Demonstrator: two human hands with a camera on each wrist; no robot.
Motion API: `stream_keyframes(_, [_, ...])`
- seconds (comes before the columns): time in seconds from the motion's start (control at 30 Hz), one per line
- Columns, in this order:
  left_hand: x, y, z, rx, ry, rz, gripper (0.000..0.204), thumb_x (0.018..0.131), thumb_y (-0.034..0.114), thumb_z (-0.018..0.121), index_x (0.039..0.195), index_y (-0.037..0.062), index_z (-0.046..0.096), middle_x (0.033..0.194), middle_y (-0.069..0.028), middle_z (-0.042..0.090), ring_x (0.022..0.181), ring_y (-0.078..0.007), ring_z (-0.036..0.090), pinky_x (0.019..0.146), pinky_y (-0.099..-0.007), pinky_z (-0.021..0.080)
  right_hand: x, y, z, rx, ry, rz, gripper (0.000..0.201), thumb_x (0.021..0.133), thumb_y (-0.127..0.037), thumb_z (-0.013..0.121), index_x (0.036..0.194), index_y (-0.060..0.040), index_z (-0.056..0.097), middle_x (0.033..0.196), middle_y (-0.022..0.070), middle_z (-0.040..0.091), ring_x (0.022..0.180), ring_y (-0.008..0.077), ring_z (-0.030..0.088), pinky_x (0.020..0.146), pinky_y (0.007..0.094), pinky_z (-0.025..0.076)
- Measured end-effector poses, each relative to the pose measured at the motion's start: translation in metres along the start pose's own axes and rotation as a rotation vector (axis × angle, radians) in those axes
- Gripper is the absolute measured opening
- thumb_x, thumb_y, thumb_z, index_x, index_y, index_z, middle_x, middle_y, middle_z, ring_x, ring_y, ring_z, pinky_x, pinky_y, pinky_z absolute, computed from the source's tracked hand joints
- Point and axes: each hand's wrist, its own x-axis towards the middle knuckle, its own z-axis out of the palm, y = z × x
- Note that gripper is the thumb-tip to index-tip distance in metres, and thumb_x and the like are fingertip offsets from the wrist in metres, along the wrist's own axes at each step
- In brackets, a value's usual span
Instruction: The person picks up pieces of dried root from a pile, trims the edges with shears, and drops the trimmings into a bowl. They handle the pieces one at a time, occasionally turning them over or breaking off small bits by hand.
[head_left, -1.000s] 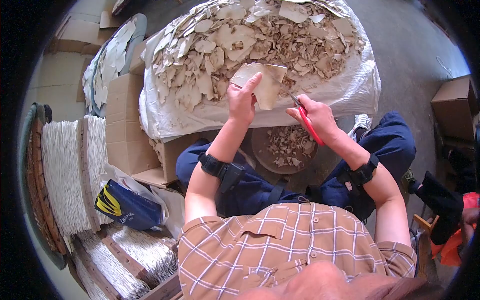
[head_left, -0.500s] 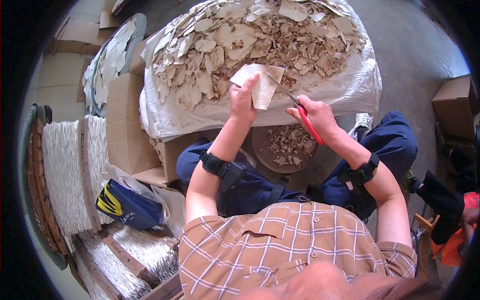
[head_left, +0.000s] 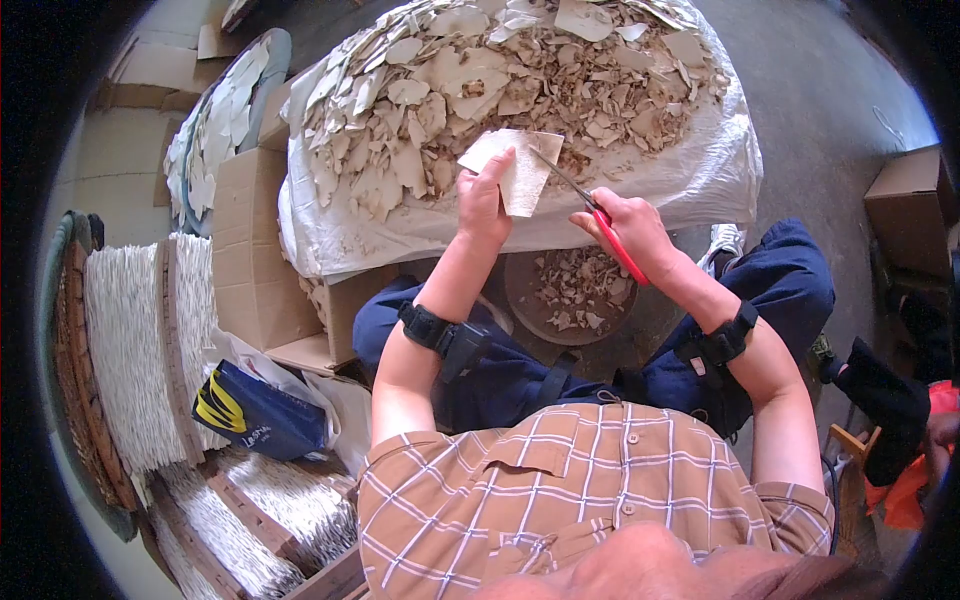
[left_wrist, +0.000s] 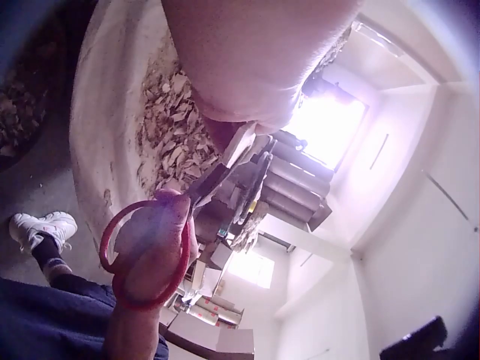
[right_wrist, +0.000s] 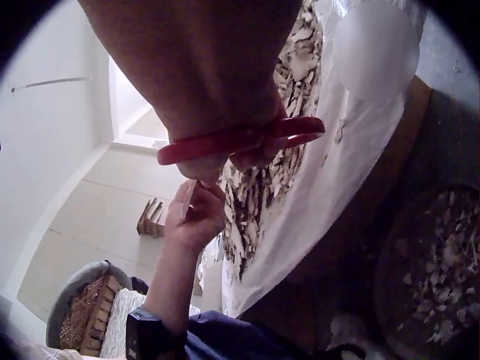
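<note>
A flat, pale, thin piece (head_left: 525,185) with a straight lower edge is pinched in my left hand (head_left: 484,205), thumb on its upper face. My right hand (head_left: 640,235) grips red-handled scissors (head_left: 616,246), whose dark blades reach across the piece's right upper part. In the left wrist view the scissors' blades (left_wrist: 208,184) meet the piece's edge, and the right hand's fingers sit within the red loops. The right wrist view has the scissors' handles (right_wrist: 214,142) under that hand, with the left hand (right_wrist: 196,217) beyond. Both hands are over the near side of the heap.
A heap of broken pale pieces (head_left: 440,75) lies on white sheeting (head_left: 690,195) in front. Below it stands a round basin (head_left: 517,305) with scraps. At left are a cardboard box (head_left: 240,250), packed white stacks (head_left: 125,350) and a blue bag (head_left: 260,410). Another person (head_left: 890,420) is at right.
The scissors, earlier apart from the piece at its lower right, have come up onto its right upper part. The left hand has tilted the piece, which now looks brighter. The last half second shows little movement.
</note>
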Motion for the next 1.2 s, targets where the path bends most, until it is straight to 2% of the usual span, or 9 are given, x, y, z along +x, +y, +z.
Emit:
stream_keyframes(0.17, [0.002,-0.001,-0.003,0.014,-0.031,0.024,0.018,0.078,0.005,0.061,0.095,0.003,0.056,0.089,-0.0041,0.06,0.077,-0.0134,0.06,0.067,-0.0273,0.049,0.001,0.003,0.002,-0.045,0.006,-0.027,0.034,0.077,-0.037,0.062,0.08,-0.0058,0.049,0.057,0.0173,0.054,0.06,0.0372,0.057,0.049,0.0429,0.043])
stream_keyframes(0.27, [0.004,-0.002,-0.004,0.049,-0.066,0.081,0.019,0.079,0.006,0.059,0.098,0.0017,0.056,0.091,-0.0065,0.061,0.079,-0.0165,0.062,0.069,-0.0302,0.052,0.001,-0.001,-0.002,-0.151,0.018,-0.053,0.033,0.077,-0.038,0.062,0.085,-0.0071,0.051,0.058,0.0161,0.056,0.059,0.036,0.057,0.049,0.0426,0.044])
stream_keyframes(0.33, [0.002,-0.002,0.0,0.067,-0.032,0.116,0.018,0.078,0.004,0.061,0.095,0.0033,0.057,0.089,-0.003,0.06,0.078,-0.0124,0.058,0.07,-0.0264,0.047,0.002,-0.001,-0.005,-0.164,0.02,-0.062,0.033,0.077,-0.038,0.062,0.086,-0.0075,0.051,0.059,0.0155,0.056,0.059,0.0354,0.058,0.049,0.0424,0.044])
stream_keyframes(0.6, [-0.005,0.007,0.005,0.071,-0.08,0.051,0.018,0.078,0.005,0.061,0.096,0.003,0.057,0.091,-0.0035,0.06,0.081,-0.0131,0.058,0.071,-0.0275,0.048,0.001,0.007,-0.002,-0.169,0.019,-0.062,0.032,0.077,-0.036,0.062,0.085,-0.0075,0.051,0.059,0.0152,0.056,0.058,0.0349,0.058,0.049,0.0415,0.044])
stream_keyframes(0.77, [-0.005,0.008,0.007,-0.011,-0.077,0.01,0.017,0.079,0.006,0.061,0.095,0.003,0.057,0.089,-0.0046,0.061,0.079,-0.0143,0.06,0.069,-0.0277,0.049,0.002,0.001,-0.005,0.044,-0.121,0.08,0.037,0.081,-0.041,0.057,0.087,-0.006,0.048,0.067,0.0186,0.057,0.069,0.0382,0.057,0.057,0.0419,0.044])
stream_keyframes(0.9, [-0.003,0.009,0.006,-0.01,-0.058,0.004,0.016,0.079,0.007,0.061,0.094,0.0024,0.057,0.088,-0.0066,0.062,0.077,-0.0156,0.061,0.067,-0.0284,0.051,0.003,-0.002,-0.012,0.113,-0.148,0.076,0.039,0.082,-0.044,0.054,0.089,-0.0058,0.048,0.071,0.0196,0.057,0.074,0.0383,0.057,0.061,0.0417,0.043])
stream_keyframes(0.97, [-0.002,0.006,0.001,0.02,-0.044,0.004,0.016,0.079,0.007,0.061,0.094,0.0022,0.058,0.088,-0.0072,0.062,0.076,-0.016,0.062,0.067,-0.0288,0.051,0.004,0.0,-0.013,0.069,-0.174,0.091,0.047,0.08,-0.051,0.052,0.098,-0.0075,0.052,0.075,0.0198,0.06,0.075,0.0374,0.059,0.064,0.0441,0.046])
stream_keyframes(1.1, [-0.009,0.003,0.006,0.057,-0.143,-0.091,0.017,0.08,0.007,0.061,0.095,0.0016,0.058,0.089,-0.0077,0.063,0.078,-0.0165,0.062,0.069,-0.0294,0.051,0.004,-0.002,-0.014,0.118,-0.175,0.1,0.048,0.08,-0.052,0.051,0.095,-0.0064,0.052,0.075,0.0203,0.06,0.076,0.0378,0.059,0.065,0.0439,0.046])
stream_keyframes(1.2, [-0.014,0.0,0.011,0.049,-0.195,-0.106,0.018,0.08,0.008,0.061,0.096,0.0012,0.058,0.089,-0.0079,0.063,0.079,-0.0168,0.062,0.07,-0.0295,0.051,0.005,-0.007,-0.017,0.271,-0.223,0.213,0.048,0.08,-0.052,0.051,0.092,-0.005,0.052,0.075,0.0209,0.059,0.076,0.0382,0.058,0.065,0.043,0.045])
